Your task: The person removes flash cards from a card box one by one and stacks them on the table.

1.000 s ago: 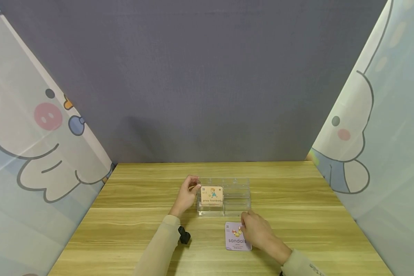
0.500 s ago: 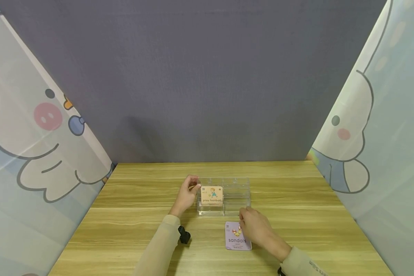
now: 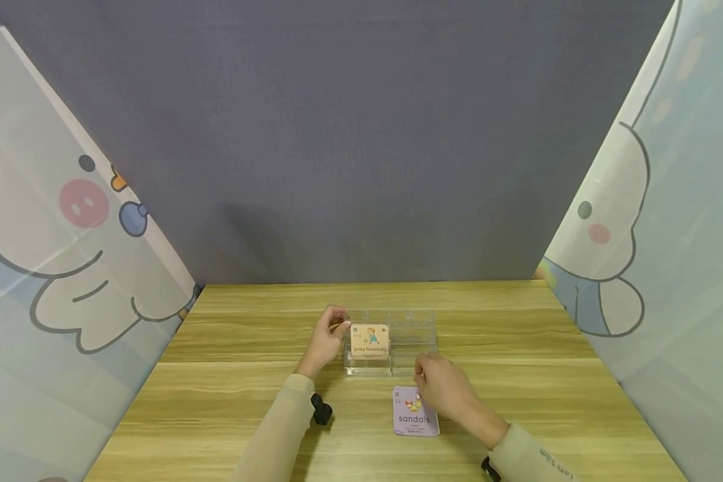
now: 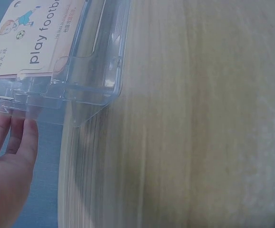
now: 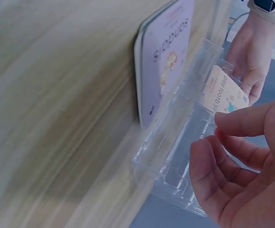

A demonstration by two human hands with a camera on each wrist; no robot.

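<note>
The left hand [image 3: 325,341] pinches the left end of the clear holder [image 3: 414,333], whose long axis runs left to right. The right hand [image 3: 447,387] has curled fingers, nothing visible between them. The purple card [image 3: 411,418] lies near-left of those fingertips, closer to the right hand; the yellow card [image 3: 370,342] occupies the holder's left half.
</note>
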